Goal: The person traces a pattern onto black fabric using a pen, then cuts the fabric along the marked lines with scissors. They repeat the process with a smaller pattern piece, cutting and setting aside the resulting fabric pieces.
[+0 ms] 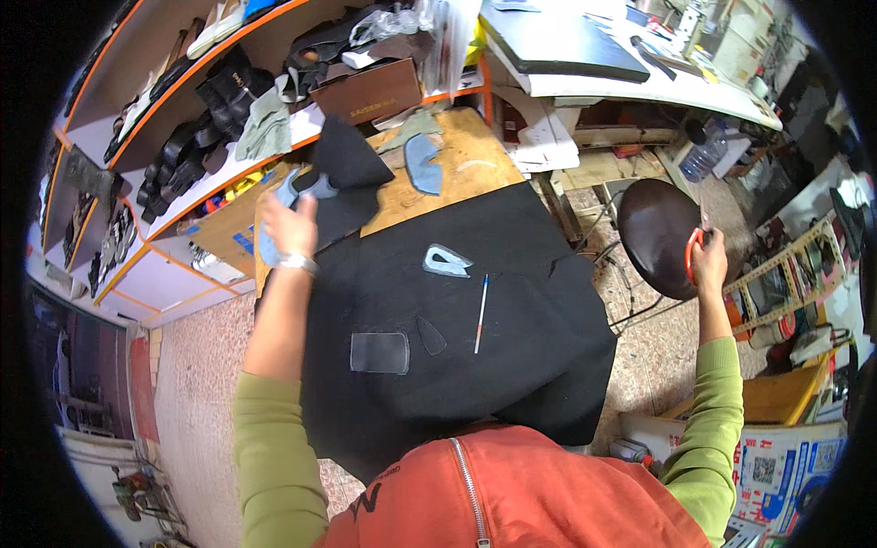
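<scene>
My right hand is raised at the right, closed round the orange handles of a pair of scissors; their blades point away from me. My left hand, smeared by motion, is over the table's left side beside pale blue-grey pattern pieces. Whether its fingers grip one cannot be made out. A large black cloth covers most of the table, a white-outlined rectangle and a pointed outline on it. A looped pale pattern piece and a slim pen rest on the cloth.
Another blue-grey piece lies on the bare wood. Dark folded material is at the table's far left. Shelves of shoes and a brown box stand behind. A round dark stool stands to the right, near my right hand.
</scene>
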Motion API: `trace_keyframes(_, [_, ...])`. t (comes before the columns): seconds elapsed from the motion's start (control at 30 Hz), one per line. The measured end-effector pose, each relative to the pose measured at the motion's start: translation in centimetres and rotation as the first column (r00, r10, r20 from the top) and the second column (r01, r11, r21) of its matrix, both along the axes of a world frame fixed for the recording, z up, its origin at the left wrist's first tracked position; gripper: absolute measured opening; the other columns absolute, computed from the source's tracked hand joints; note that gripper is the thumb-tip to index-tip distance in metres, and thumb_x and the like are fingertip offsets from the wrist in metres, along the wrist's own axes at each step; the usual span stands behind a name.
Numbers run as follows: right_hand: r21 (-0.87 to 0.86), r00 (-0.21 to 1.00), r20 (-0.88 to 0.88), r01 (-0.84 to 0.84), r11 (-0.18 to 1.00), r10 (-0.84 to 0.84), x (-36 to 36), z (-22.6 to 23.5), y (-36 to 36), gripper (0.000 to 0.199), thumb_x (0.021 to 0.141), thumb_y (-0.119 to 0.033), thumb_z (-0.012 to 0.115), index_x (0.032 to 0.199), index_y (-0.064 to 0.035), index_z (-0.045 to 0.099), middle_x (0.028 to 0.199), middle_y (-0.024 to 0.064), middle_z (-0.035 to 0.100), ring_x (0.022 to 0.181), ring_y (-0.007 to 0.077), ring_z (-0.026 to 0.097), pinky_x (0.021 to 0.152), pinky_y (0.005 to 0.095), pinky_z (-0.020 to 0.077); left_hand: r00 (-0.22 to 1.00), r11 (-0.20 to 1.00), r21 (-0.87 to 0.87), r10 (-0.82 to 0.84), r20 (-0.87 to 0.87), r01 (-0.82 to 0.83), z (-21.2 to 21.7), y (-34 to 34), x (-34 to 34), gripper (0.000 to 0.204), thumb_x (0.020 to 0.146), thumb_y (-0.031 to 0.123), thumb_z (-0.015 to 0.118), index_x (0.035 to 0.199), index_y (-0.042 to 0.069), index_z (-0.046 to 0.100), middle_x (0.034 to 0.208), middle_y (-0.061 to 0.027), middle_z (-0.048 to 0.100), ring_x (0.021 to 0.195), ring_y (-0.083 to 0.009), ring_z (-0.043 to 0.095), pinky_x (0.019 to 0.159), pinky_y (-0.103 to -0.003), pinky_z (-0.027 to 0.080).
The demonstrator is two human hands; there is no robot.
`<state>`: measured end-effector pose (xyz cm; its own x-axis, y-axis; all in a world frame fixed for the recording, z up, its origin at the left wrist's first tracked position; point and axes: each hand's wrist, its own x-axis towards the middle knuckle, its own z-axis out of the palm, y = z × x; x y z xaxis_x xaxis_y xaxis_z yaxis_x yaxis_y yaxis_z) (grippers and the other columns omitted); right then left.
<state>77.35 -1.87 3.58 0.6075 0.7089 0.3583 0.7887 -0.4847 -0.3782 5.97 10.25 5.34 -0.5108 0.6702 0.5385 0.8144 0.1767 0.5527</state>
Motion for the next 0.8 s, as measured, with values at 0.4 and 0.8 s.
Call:
trace_keyframes(0.4, [-0.436, 0.978, 0.160, 0.191, 0.880, -0.133, 3.7, -4.1, 3.1, 0.041, 0.091, -0.030, 0.048, 0.126, -0.0102, 0.056, 0.121, 0.0194, 0.058, 0.109, 0.0384, 0.060, 0.092, 0.0492, 0.0492, 0.572, 0.268, -0.703, -0.785, 0.237, 0.658, -2.1, -17.1, 13.0, 0.026, 0.073, 0.022, 0.079, 0.088, 0.009, 0.063, 0.101, -0.0075, 0.059, 0.105, -0.0282, 0.053, 0.088, -0.042, 0.042])
trace_keyframes(0.8, [0.026, 0.693, 0.252, -0.703, 0.711, 0.676, -20.0, 1.2, 2.0, 0.027, 0.080, -0.018, 0.070, 0.105, -0.0080, 0.064, 0.100, 0.0106, 0.062, 0.096, 0.0309, 0.061, 0.079, 0.0420, 0.0516, 0.819, 0.758, -0.343, -0.425, 0.386, 0.555, 5.9, -25.9, 0.8, 0.019, 0.077, 0.004, 0.076, 0.079, 0.003, 0.057, 0.071, -0.0031, 0.058, 0.066, -0.0120, 0.053, 0.062, -0.028, 0.045])
